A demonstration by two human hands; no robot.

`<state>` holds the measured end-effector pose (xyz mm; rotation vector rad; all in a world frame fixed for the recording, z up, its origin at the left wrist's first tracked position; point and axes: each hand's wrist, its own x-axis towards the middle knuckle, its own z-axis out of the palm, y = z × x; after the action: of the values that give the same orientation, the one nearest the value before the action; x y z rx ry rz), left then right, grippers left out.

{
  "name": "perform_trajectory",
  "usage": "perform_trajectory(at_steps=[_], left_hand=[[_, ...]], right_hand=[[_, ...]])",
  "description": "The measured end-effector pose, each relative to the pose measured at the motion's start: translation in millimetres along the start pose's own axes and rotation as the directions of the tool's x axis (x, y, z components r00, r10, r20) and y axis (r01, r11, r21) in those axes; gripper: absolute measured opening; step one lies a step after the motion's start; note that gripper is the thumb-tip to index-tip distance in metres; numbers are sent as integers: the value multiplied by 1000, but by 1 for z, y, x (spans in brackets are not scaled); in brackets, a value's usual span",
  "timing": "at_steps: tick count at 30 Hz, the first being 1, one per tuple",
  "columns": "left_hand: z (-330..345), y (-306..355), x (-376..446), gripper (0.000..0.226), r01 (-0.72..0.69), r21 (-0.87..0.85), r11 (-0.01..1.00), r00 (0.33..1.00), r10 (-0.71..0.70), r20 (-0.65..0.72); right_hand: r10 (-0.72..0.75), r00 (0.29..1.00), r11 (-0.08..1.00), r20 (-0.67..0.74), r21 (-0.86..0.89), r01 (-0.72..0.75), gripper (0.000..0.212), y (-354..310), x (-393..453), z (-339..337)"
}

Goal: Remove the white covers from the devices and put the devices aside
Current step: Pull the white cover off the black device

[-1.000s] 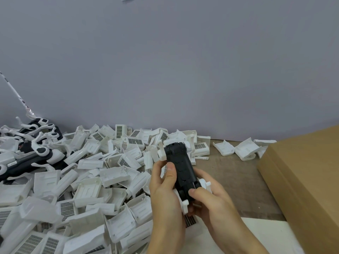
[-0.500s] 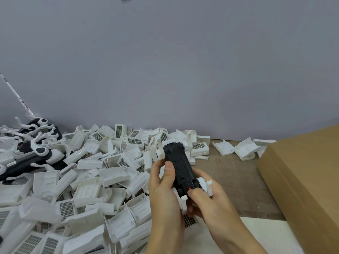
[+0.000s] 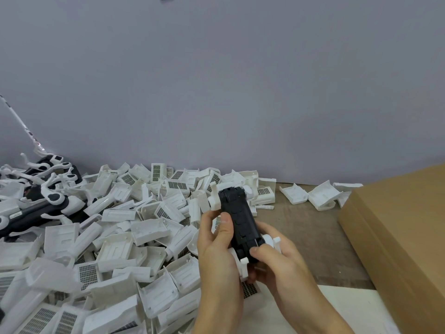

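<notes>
1 head-worn view, forward and down, close over the hands (image 3: 243, 251).

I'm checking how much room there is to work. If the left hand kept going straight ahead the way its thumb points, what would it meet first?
Probably the pile of white covers just beyond the left hand, which grips the black device with the right hand. The grey wall lies behind it. Depth is unclear.

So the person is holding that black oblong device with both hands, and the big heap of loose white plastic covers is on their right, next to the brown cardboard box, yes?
Not quite. The head view shows both hands, left hand and right hand, gripping the black oblong device, but the heap of white plastic covers lies on their left. The brown cardboard box is on the right.
</notes>
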<state>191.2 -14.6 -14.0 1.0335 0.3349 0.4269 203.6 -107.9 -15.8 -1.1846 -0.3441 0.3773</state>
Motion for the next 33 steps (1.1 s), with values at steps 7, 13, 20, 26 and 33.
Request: perform_trajectory(at_steps=[7,13,20,26,33], left_hand=[[2,4,-1,15,6,-12,1000,1000,-6,-15],[3,8,-4,10,33,-18,999,999,-32,28],[6,12,-12,49,249,-182,951,955,-211,207],[3,9,-6,55,162,-192,968,974,-125,190],[2,7,2,66,-28,-61,998,994,21,-105]], right_hand=[[-7,999,1000,33,-13,7,42,1,-1,-1],[-57,997,992,-45,-111,52,40,-2,-2,3],[-30,999,995,-29,91,32,44,2,-2,-1],[-51,979,998,-198,23,56,37,3,3,-3],[-396,835,913,-382,-258,315,26,-4,-6,-4]])
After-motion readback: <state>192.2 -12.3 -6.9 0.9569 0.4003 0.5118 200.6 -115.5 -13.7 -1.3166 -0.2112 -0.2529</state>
